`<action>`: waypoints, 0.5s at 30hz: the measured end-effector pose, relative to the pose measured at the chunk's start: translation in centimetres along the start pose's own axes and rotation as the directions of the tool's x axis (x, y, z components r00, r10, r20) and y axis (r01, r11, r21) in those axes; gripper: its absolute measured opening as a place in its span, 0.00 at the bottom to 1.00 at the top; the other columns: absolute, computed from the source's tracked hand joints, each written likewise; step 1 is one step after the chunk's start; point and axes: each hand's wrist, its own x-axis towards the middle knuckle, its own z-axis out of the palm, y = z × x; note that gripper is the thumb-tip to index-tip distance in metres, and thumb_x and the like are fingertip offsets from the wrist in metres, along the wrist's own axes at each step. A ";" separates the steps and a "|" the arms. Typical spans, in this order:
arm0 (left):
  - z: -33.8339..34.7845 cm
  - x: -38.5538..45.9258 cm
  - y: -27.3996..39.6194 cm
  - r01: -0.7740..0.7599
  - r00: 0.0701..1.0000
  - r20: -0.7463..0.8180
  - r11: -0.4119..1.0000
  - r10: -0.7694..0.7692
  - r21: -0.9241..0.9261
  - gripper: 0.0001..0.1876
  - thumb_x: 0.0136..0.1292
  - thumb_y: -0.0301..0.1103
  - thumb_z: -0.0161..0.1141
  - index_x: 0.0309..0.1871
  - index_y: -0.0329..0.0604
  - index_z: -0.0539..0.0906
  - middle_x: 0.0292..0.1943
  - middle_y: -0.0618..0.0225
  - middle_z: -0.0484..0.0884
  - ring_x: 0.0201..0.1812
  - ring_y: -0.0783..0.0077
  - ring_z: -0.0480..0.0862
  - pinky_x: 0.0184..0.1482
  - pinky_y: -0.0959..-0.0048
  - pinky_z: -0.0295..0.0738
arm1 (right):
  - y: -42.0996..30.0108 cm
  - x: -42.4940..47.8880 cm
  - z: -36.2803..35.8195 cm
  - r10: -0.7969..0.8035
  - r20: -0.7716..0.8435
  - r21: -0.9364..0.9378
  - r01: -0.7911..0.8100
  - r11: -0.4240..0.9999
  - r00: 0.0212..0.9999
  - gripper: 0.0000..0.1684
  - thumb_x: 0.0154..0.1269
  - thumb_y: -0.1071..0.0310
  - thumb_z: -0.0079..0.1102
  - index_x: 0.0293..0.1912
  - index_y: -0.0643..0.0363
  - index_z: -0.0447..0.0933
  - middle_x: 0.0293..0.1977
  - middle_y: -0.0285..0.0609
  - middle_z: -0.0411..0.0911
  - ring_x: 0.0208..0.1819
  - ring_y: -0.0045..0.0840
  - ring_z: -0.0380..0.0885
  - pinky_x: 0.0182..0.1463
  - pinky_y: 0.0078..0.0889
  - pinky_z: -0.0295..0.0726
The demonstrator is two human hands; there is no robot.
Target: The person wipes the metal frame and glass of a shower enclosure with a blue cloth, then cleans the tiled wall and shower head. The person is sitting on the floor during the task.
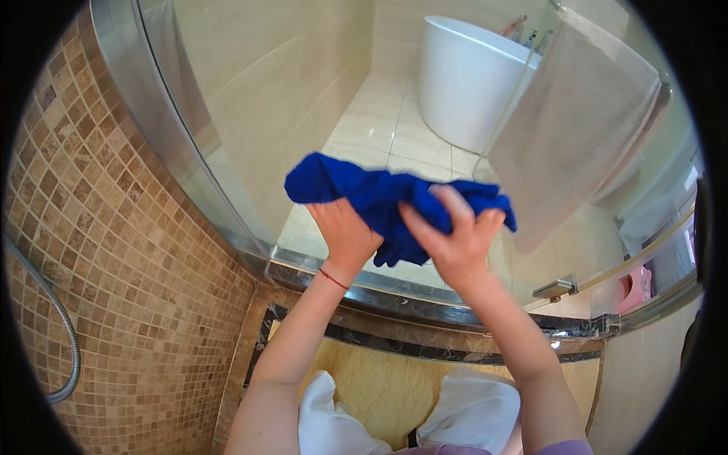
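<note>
A crumpled blue cloth point(375, 193) is held up before me in both hands, above the dark stone threshold point(409, 304). My left hand point(344, 230) grips its left part from below, with most of the fingers hidden behind the fabric. A thin red string bracelet circles that wrist. My right hand point(463, 233) has hold of the cloth's right part, its thumb and fingers bent over the bunched folds and slightly blurred. The lower edge of the cloth hangs between the two hands.
Beyond the threshold stands a white bathtub point(472, 79) on pale floor tiles. A towel point(574, 125) hangs by the glass door, which has a metal handle point(554, 290). Brown mosaic wall tiles point(131, 256) and a shower hose point(60, 318) are at left. A pink item point(637, 287) lies at right.
</note>
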 end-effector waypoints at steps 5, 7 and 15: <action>1.2 -10.9 -2.3 0.002 0.949 0.313 0.991 -0.045 0.135 0.47 0.53 0.55 0.71 0.68 0.29 0.67 0.63 0.40 0.71 0.67 0.34 0.66 0.71 0.30 0.50 | -2.4 -7.6 -0.2 -0.172 0.335 0.121 0.139 0.983 0.926 0.23 0.55 0.63 0.61 0.50 0.24 0.81 0.57 0.28 0.75 0.39 0.25 0.68 0.44 0.34 0.67; 0.5 -15.0 -2.3 0.018 0.921 0.386 0.997 -0.045 0.075 0.44 0.48 0.52 0.75 0.62 0.29 0.73 0.61 0.41 0.72 0.68 0.35 0.66 0.72 0.28 0.49 | -2.6 -9.5 -0.3 -0.296 0.437 0.262 0.195 0.945 0.849 0.24 0.57 0.64 0.60 0.54 0.31 0.80 0.58 0.30 0.74 0.41 0.24 0.70 0.46 0.33 0.68; -2.2 -7.4 0.1 0.125 0.928 0.362 0.988 -0.083 -0.092 0.30 0.53 0.36 0.69 0.57 0.27 0.74 0.59 0.36 0.71 0.69 0.29 0.63 0.76 0.31 0.43 | -1.9 -5.8 -1.7 -0.062 0.380 0.237 -0.032 0.971 0.923 0.21 0.56 0.66 0.60 0.50 0.35 0.84 0.53 0.34 0.75 0.41 0.30 0.70 0.45 0.39 0.65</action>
